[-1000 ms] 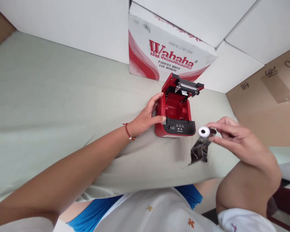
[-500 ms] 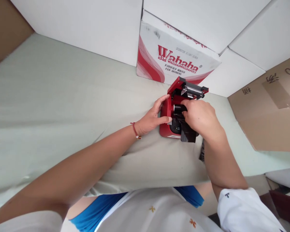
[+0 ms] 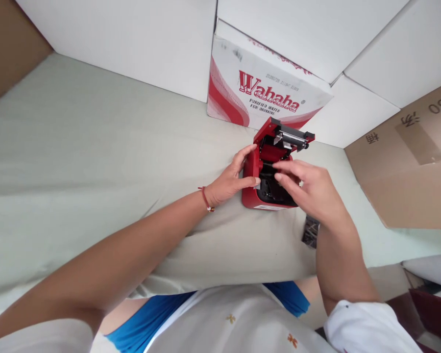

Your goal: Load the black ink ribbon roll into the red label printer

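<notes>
A red label printer (image 3: pixel 249 197) stands on the cloth-covered table with its lid (image 3: pixel 267 128) tipped up and back. My left hand (image 3: pixel 226 184) grips its left side, thumb at the front corner and fingers farther back. Over the open compartment (image 3: pixel 272 193) is my right hand (image 3: pixel 312 189), its thumb and index finger slightly apart, with nothing visible between them. Dark material lies inside the compartment, partly hidden by the right fingers; its shape is hard to make out. A small dark patterned item (image 3: pixel 310 231) rests beside the printer, near my right wrist.
Behind the printer stands a white and red Wahaha water carton (image 3: pixel 264 93). White boxes (image 3: pixel 139 44) line the back, and a brown carton (image 3: pixel 407 181) stands at right. Another brown box (image 3: pixel 11 44) is at the far left. The pale green cloth (image 3: pixel 77 162) covers the table.
My right hand has let go of the black roll and lifted slightly away to the right. The black strip that hung over the printer's front is no longer there. My left hand stays put.
</notes>
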Action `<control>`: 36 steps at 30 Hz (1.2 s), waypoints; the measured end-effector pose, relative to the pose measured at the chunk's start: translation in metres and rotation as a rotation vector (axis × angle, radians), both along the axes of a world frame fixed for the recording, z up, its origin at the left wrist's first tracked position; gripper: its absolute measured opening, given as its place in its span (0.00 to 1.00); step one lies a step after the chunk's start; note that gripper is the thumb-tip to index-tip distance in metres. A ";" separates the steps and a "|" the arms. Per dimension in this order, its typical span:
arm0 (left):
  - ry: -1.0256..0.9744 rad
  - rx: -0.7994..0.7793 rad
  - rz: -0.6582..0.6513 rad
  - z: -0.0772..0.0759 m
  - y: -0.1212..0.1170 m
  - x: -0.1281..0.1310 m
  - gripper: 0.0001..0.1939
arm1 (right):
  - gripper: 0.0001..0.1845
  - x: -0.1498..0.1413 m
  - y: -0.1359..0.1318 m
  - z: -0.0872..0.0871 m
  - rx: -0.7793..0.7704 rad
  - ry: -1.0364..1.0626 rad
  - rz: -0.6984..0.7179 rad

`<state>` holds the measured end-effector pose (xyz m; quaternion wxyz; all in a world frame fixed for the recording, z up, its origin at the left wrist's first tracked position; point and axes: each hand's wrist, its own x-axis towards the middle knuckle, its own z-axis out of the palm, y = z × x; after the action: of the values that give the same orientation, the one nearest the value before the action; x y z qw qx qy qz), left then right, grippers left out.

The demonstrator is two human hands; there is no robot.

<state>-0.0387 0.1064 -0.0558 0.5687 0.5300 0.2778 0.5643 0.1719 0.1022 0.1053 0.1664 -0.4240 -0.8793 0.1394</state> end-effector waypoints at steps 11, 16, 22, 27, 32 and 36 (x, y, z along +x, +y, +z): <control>0.534 0.398 0.598 0.015 -0.034 0.008 0.24 | 0.23 0.033 -0.073 -0.047 0.335 0.051 0.118; 0.718 0.873 0.657 0.020 -0.059 0.026 0.23 | 0.18 0.031 -0.072 -0.042 0.273 0.092 0.106; 0.762 0.935 0.582 0.011 -0.057 0.027 0.25 | 0.17 0.036 -0.023 -0.014 0.246 0.154 -0.063; 0.818 0.992 0.647 0.013 -0.056 0.026 0.19 | 0.30 0.020 0.047 -0.011 0.374 0.043 -0.128; 0.824 0.945 0.589 0.013 -0.057 0.027 0.21 | 0.30 0.009 0.050 -0.011 0.369 -0.031 -0.081; 0.862 0.973 0.622 0.012 -0.057 0.027 0.20 | 0.24 0.013 0.007 -0.016 0.381 0.037 -0.069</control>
<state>-0.0115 0.0493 -0.0435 -0.0790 0.7952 0.3328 0.5006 0.1852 0.1088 0.0896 0.2643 -0.4121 -0.8715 -0.0275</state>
